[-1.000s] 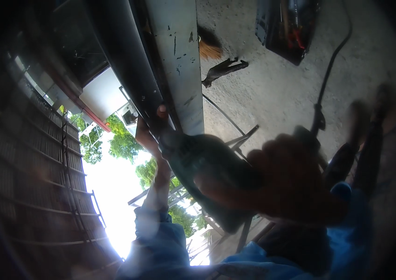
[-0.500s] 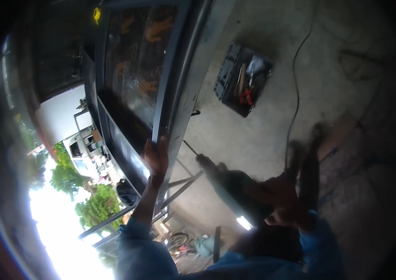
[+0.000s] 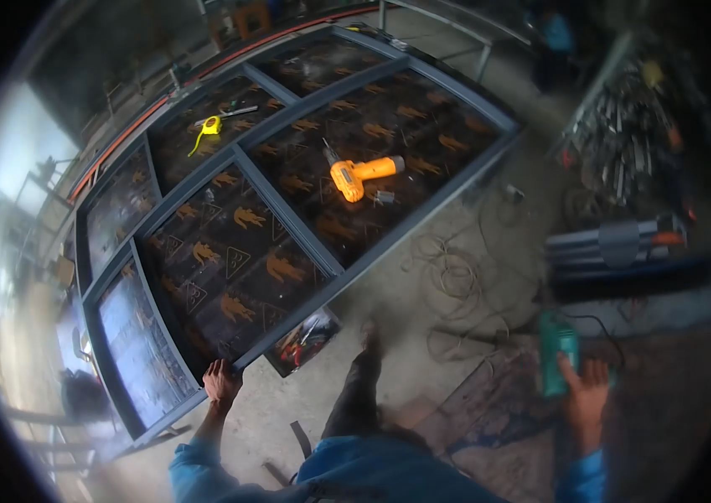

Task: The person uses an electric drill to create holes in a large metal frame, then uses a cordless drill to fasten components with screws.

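Observation:
My left hand has its fingers curled over the near edge of a large grey metal window frame. The frame lies flat over a dark printed panel. Off to the right, my right hand has its fingers apart beside a green corded power drill. A fingertip appears to touch the drill, but slight blur hides the exact contact. On the panel inside the frame lie an orange cordless drill and a yellow tape measure.
A toolbox sits partly under the frame's near edge. Coiled cable lies on the concrete floor. Grey metal profiles are stacked at right, with a heap of metal offcuts behind. A person in blue is far back.
My view has swung, so the whole frame shows. The green drill, gripped by my right hand earlier, is now low at the right with those fingers loosened. My left hand still holds the frame.

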A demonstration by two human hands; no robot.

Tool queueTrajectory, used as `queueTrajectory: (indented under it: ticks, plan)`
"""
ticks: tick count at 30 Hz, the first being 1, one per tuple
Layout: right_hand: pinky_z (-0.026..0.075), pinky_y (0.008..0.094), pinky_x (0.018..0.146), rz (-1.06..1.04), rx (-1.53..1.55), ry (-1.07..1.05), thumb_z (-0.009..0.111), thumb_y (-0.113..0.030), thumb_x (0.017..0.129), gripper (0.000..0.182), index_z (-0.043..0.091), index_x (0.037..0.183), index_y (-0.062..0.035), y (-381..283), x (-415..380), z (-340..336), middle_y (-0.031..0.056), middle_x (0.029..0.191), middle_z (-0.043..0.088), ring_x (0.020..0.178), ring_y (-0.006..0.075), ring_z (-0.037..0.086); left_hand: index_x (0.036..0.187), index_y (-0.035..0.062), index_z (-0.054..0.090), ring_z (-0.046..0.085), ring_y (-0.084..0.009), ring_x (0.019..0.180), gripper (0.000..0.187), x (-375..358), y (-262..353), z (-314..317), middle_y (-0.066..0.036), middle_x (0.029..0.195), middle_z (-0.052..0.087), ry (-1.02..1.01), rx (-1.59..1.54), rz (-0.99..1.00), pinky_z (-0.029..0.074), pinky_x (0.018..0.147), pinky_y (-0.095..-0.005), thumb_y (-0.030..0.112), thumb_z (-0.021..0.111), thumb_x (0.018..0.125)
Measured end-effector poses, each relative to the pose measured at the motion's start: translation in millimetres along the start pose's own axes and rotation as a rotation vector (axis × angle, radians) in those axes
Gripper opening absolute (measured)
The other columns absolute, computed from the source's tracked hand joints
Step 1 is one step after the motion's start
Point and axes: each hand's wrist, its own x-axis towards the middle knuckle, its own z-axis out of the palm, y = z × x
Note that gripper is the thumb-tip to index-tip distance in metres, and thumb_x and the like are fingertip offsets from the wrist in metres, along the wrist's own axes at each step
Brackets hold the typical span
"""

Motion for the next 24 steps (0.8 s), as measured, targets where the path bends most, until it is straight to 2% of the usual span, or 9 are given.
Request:
queueTrajectory:
  ticks: [4, 6, 11, 15, 18, 19, 22, 23, 24]
  plan:
    - [0.043, 0.0511, 0.082, 0.017, -0.143, 0.352, 0.069, 0.004, 0.059, 0.084, 0.047, 0.137, -0.0199, 62.2, 115.4, -6.5, 0.0208, 0.113, 0.056, 0.098, 0.0403, 0.055, 0.071, 0.0073, 0.053, 0.058, -0.0301, 0.072, 0.029, -1.3, -0.2, -5.3, -0.009, 0.072, 0.055, -0.061, 0.019, -0.011, 0.048, 0.064, -0.0407, 0.025, 0.076, 0.064]
    - [0.043, 0.0494, 0.083, 0.066, -0.206, 0.37, 0.067, 0.007, 0.061, 0.082, 0.046, 0.137, -0.0174, 90.0, 166.6, 8.7, 0.0213, 0.119, 0.055, 0.103, 0.0394, 0.055, 0.078, 0.006, 0.055, 0.055, -0.0311, 0.081, 0.03, -3.7, 1.9, -6.3, -0.011, 0.08, 0.054, -0.137, 0.052, -0.056, 0.045, 0.069, -0.0425, 0.024, 0.075, 0.064]
    - [0.042, 0.0493, 0.084, 0.045, -0.089, 0.23, 0.064, 0.008, 0.053, 0.088, 0.05, 0.136, -0.0165, 118.0, 267.6, 50.5, 0.0204, 0.114, 0.055, 0.1, 0.0395, 0.054, 0.093, 0.0048, 0.055, 0.051, -0.0332, 0.097, 0.037, -10.9, 5.0, -5.1, -0.015, 0.095, 0.053, -0.336, 0.097, -0.25, 0.041, 0.085, -0.045, 0.022, 0.074, 0.066]
    - [0.042, 0.0481, 0.09, 0.007, 0.037, 0.114, 0.071, 0.001, 0.051, 0.097, 0.045, 0.14, -0.0232, 113.4, 336.6, 117.8, 0.0172, 0.113, 0.055, 0.1, 0.0386, 0.053, 0.1, 0.0033, 0.051, 0.05, -0.0359, 0.099, 0.038, -19.9, 30.6, 2.0, -0.016, 0.096, 0.052, -0.235, 0.191, -0.462, 0.037, 0.097, -0.049, 0.015, 0.072, 0.071]
    - [0.042, 0.0474, 0.094, -0.172, 0.172, 0.111, 0.08, -0.004, 0.051, 0.107, 0.037, 0.145, -0.0293, 102.0, 424.9, 164.6, 0.0159, 0.11, 0.056, 0.102, 0.0376, 0.053, 0.125, 0.0002, 0.047, 0.043, -0.0402, 0.12, 0.057, -24.4, 42.8, 14.9, -0.021, 0.125, 0.049, -0.174, 0.34, -0.603, 0.03, 0.106, -0.0504, 0.013, 0.068, 0.074]
    - [0.043, 0.0467, 0.093, -0.215, 0.195, 0.111, 0.08, -0.005, 0.051, 0.107, 0.036, 0.145, -0.0297, 99.5, 459.0, 189.8, 0.0159, 0.111, 0.056, 0.102, 0.0372, 0.053, 0.137, -0.0007, 0.038, 0.037, -0.041, 0.129, 0.065, -22.1, 49.6, 17.4, -0.024, 0.136, 0.041, -0.254, 0.388, -0.683, 0.026, 0.108, -0.0513, 0.009, 0.063, 0.077]
    - [0.044, 0.0457, 0.091, -0.341, 0.204, 0.163, 0.081, -0.006, 0.055, 0.106, 0.033, 0.147, -0.0306, 84.0, 565.4, 252.7, 0.0154, 0.111, 0.057, 0.1, 0.0352, 0.054, 0.137, -0.0039, 0.035, 0.038, -0.045, 0.127, 0.066, 23.9, 106.9, 24.7, -0.028, 0.134, 0.041, -0.092, 0.106, -1.053, 0.03, 0.107, -0.049, -0.001, 0.054, 0.074]
    - [0.044, 0.046, 0.089, -0.37, 0.21, 0.18, 0.08, -0.006, 0.058, 0.104, 0.032, 0.147, -0.0305, 77.5, 603.2, 272.2, 0.0158, 0.111, 0.057, 0.099, 0.0353, 0.055, 0.137, -0.0053, 0.034, 0.039, -0.0463, 0.124, 0.068, 35.3, 126.5, 29.6, -0.03, 0.132, 0.042, -0.08, -0.027, -1.115, 0.032, 0.106, -0.0473, -0.003, 0.052, 0.071]
    - [0.045, 0.0464, 0.087, -0.397, 0.217, 0.197, 0.078, -0.006, 0.061, 0.102, 0.031, 0.148, -0.0305, 71.9, 631.4, 291.8, 0.0163, 0.11, 0.057, 0.097, 0.0354, 0.055, 0.137, -0.0038, 0.034, 0.04, -0.0455, 0.125, 0.067, 47.9, 159.0, 26.4, -0.03, 0.133, 0.042, -0.04, -0.137, -1.016, 0.031, 0.107, -0.0472, -0.005, 0.049, 0.072]
